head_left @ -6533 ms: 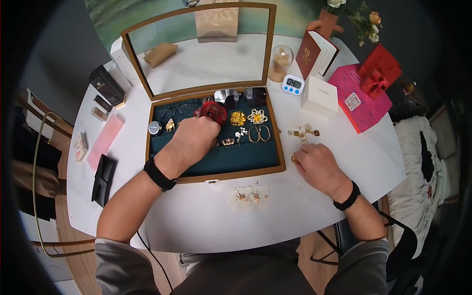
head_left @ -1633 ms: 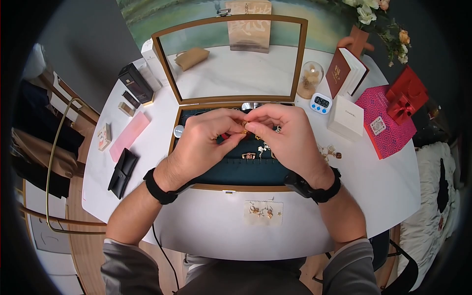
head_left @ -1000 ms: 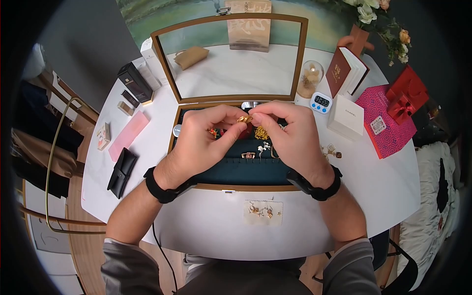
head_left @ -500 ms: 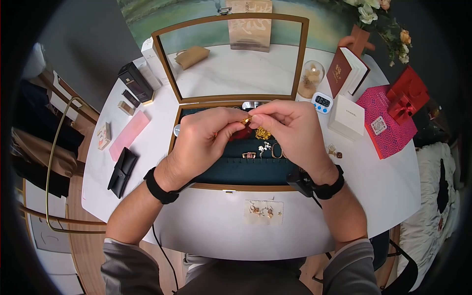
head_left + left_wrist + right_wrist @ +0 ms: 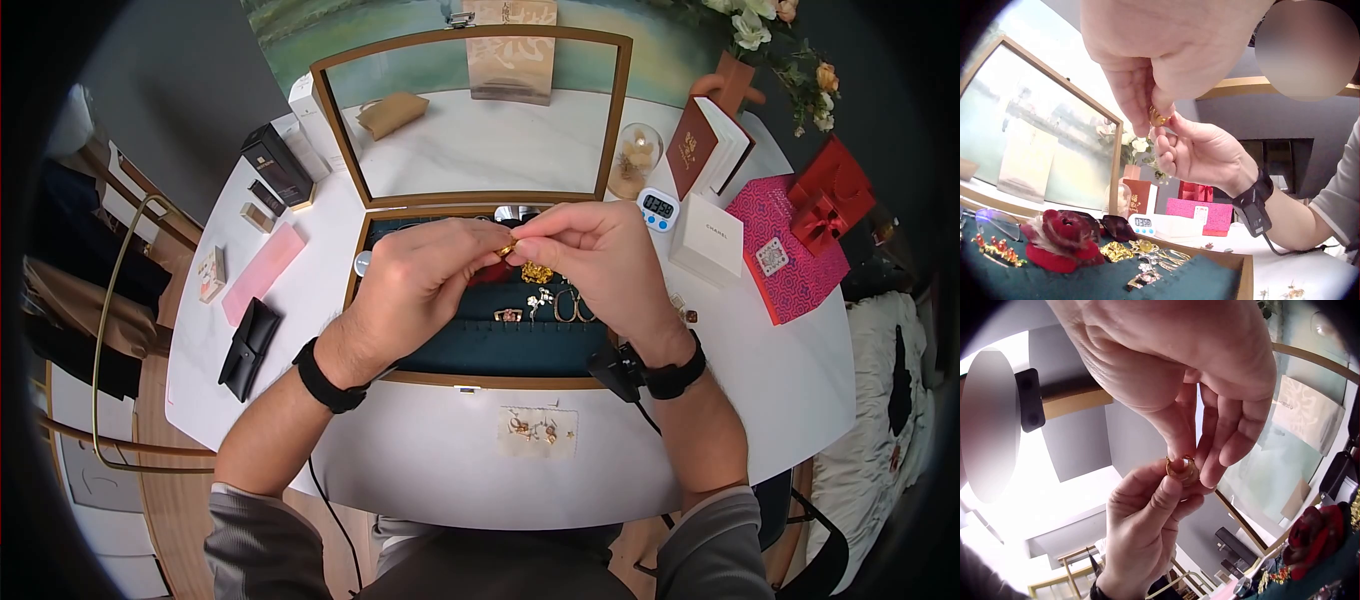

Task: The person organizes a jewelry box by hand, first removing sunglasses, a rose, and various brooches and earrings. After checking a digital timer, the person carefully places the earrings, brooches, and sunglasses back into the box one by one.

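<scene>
A small gold hoop-shaped piece (image 5: 1183,469) is pinched between both hands above the open jewellery box (image 5: 480,382). My left hand (image 5: 415,285) grips it from one side with thumb and fingers; my right hand (image 5: 605,270) pinches its other edge with thumb and forefinger. Beneath the hands, the box's dark green lining holds a red flower piece (image 5: 1063,244), a gold cluster (image 5: 1116,251), glasses (image 5: 997,225) and a pink-stoned piece (image 5: 508,315). Both hands hide part of the box in the head view.
A card with small jewellery (image 5: 538,432) lies before the box. The box's glass lid (image 5: 485,198) stands raised behind it. On the right are a timer (image 5: 658,209), a white box (image 5: 706,240) and a pink packet (image 5: 785,250); on the left, a black pouch (image 5: 248,350).
Since the earliest frame, both hands have come together over the box, the right hand moving in from the table at right. Lately the right hand has shifted slightly rightward; both still hold the gold piece.
</scene>
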Available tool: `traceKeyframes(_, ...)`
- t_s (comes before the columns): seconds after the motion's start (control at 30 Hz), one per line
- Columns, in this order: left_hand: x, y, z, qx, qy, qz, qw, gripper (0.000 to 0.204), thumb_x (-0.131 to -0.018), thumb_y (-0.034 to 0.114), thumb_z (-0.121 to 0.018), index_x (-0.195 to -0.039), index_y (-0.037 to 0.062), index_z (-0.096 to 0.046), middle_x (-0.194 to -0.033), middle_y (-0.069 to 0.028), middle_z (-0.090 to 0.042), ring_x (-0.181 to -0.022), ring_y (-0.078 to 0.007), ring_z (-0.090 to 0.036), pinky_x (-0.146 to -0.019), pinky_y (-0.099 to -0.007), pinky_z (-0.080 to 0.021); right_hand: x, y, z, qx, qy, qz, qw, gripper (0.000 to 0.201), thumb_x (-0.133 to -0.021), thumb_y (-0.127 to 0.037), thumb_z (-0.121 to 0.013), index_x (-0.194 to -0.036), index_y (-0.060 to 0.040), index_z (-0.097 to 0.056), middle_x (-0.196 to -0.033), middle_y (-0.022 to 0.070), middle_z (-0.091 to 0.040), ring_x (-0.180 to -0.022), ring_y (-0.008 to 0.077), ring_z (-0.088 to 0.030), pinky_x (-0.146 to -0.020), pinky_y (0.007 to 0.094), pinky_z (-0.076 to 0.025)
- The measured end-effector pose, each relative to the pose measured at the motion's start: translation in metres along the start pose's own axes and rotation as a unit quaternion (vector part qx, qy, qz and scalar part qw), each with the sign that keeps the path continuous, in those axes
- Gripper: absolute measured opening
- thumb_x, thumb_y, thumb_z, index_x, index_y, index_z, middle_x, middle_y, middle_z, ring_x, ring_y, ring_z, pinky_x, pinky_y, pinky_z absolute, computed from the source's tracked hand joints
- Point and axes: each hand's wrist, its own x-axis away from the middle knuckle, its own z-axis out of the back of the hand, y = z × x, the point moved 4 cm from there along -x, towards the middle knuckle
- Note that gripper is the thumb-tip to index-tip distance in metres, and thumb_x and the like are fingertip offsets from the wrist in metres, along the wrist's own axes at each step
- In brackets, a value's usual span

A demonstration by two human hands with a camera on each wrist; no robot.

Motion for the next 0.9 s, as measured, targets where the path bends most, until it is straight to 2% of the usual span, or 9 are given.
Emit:
traceKeyframes(0.07,0.000,0.001,0.000,-0.001,0.002,-0.003,1.000,0.020,-0.093,-0.008,-0.076,-0.112,-0.0032,-0.077,-0.108,-0.0179,-0.081,-0.095,-0.0308,-0.080,-0.084,-0.0353,-0.065,0.000,0.003,0.000,-0.001,0.000,0.002,1.000,0.016,-0.098,0.005,-0.076,-0.113,0.0114,-0.078,-0.099,0.0136,-0.082,-0.091,0.0151,-0.078,-0.082,0.0260,-0.064)
traceKeyframes(0.13,0.000,0.002,0.000,0.004,-0.003,0.016,1.000,0.020,-0.094,-0.007,-0.075,-0.113,-0.0029,-0.077,-0.106,-0.0165,-0.081,-0.092,-0.0287,-0.080,-0.083,-0.0347,-0.065,0.002,0.001,0.000,0.083,0.036,0.073,0.993,0.017,-0.096,0.002,-0.078,-0.112,0.0079,-0.079,-0.097,0.0122,-0.082,-0.086,0.0169,-0.079,-0.077,0.0281,-0.062)
traceKeyframes(0.17,0.001,0.001,-0.001,0.004,-0.002,0.016,1.000,0.020,-0.094,-0.007,-0.075,-0.113,-0.0029,-0.077,-0.106,-0.0165,-0.081,-0.092,-0.0287,-0.080,-0.083,-0.0347,-0.065,0.003,-0.001,-0.002,0.083,0.036,0.074,0.993,0.017,-0.096,0.002,-0.078,-0.112,0.0079,-0.079,-0.097,0.0122,-0.082,-0.086,0.0169,-0.079,-0.077,0.0281,-0.062)
traceKeyframes(0.23,0.003,-0.002,-0.003,0.009,0.004,0.037,0.999,0.016,-0.096,-0.004,-0.074,-0.112,-0.0019,-0.076,-0.098,-0.0164,-0.079,-0.084,-0.0311,-0.078,-0.076,-0.0363,-0.064,0.008,-0.019,-0.006,0.299,0.070,0.222,0.925,0.014,-0.093,0.000,-0.079,-0.106,0.0037,-0.079,-0.094,0.0130,-0.079,-0.080,0.0243,-0.078,-0.072,0.0322,-0.061)
traceKeyframes(0.27,0.003,-0.001,-0.003,0.009,0.004,0.037,0.999,0.016,-0.096,-0.004,-0.074,-0.112,-0.0019,-0.076,-0.098,-0.0164,-0.079,-0.084,-0.0311,-0.078,-0.076,-0.0363,-0.064,0.008,-0.019,-0.007,0.299,0.070,0.222,0.925,0.014,-0.093,0.000,-0.079,-0.106,0.0037,-0.079,-0.094,0.0130,-0.079,-0.080,0.0243,-0.078,-0.072,0.0322,-0.061)
traceKeyframes(0.33,0.002,0.001,-0.003,0.033,0.010,0.057,0.998,0.014,-0.097,0.000,-0.075,-0.111,-0.0017,-0.077,-0.095,-0.0161,-0.078,-0.083,-0.0309,-0.078,-0.074,-0.0361,-0.063,0.011,-0.022,-0.011,0.351,0.072,0.277,0.892,0.013,-0.088,0.004,-0.080,-0.101,0.0040,-0.077,-0.095,0.0139,-0.078,-0.082,0.0255,-0.077,-0.073,0.0320,-0.059)
traceKeyframes(0.47,0.003,0.001,-0.004,0.027,0.012,0.049,0.998,0.014,-0.097,0.001,-0.076,-0.111,-0.0011,-0.077,-0.095,-0.0156,-0.079,-0.082,-0.0305,-0.078,-0.072,-0.0362,-0.063,0.013,-0.021,-0.013,0.364,0.077,0.295,0.880,0.011,-0.087,0.005,-0.081,-0.097,0.0036,-0.076,-0.093,0.0144,-0.078,-0.080,0.0270,-0.076,-0.069,0.0318,-0.059)
traceKeyframes(0.53,0.003,0.001,-0.005,0.037,0.010,0.077,0.996,0.014,-0.097,0.003,-0.077,-0.111,-0.0007,-0.078,-0.096,-0.0154,-0.079,-0.082,-0.0298,-0.079,-0.070,-0.0364,-0.063,0.014,-0.019,-0.014,0.353,0.105,0.303,0.879,0.012,-0.087,0.002,-0.080,-0.098,-0.0003,-0.075,-0.088,0.0124,-0.076,-0.075,0.0306,-0.074,-0.066,0.0356,-0.059)
traceKeyframes(0.9,0.007,-0.006,-0.013,0.107,0.040,0.136,0.984,0.016,-0.097,0.003,-0.080,-0.112,-0.0022,-0.078,-0.095,-0.0147,-0.082,-0.080,-0.0203,-0.080,-0.071,-0.0305,-0.063,0.017,-0.018,-0.017,0.314,0.156,0.264,0.899,0.011,-0.089,0.002,-0.080,-0.099,0.0013,-0.076,-0.086,0.0134,-0.077,-0.074,0.0277,-0.077,-0.065,0.0334,-0.060)
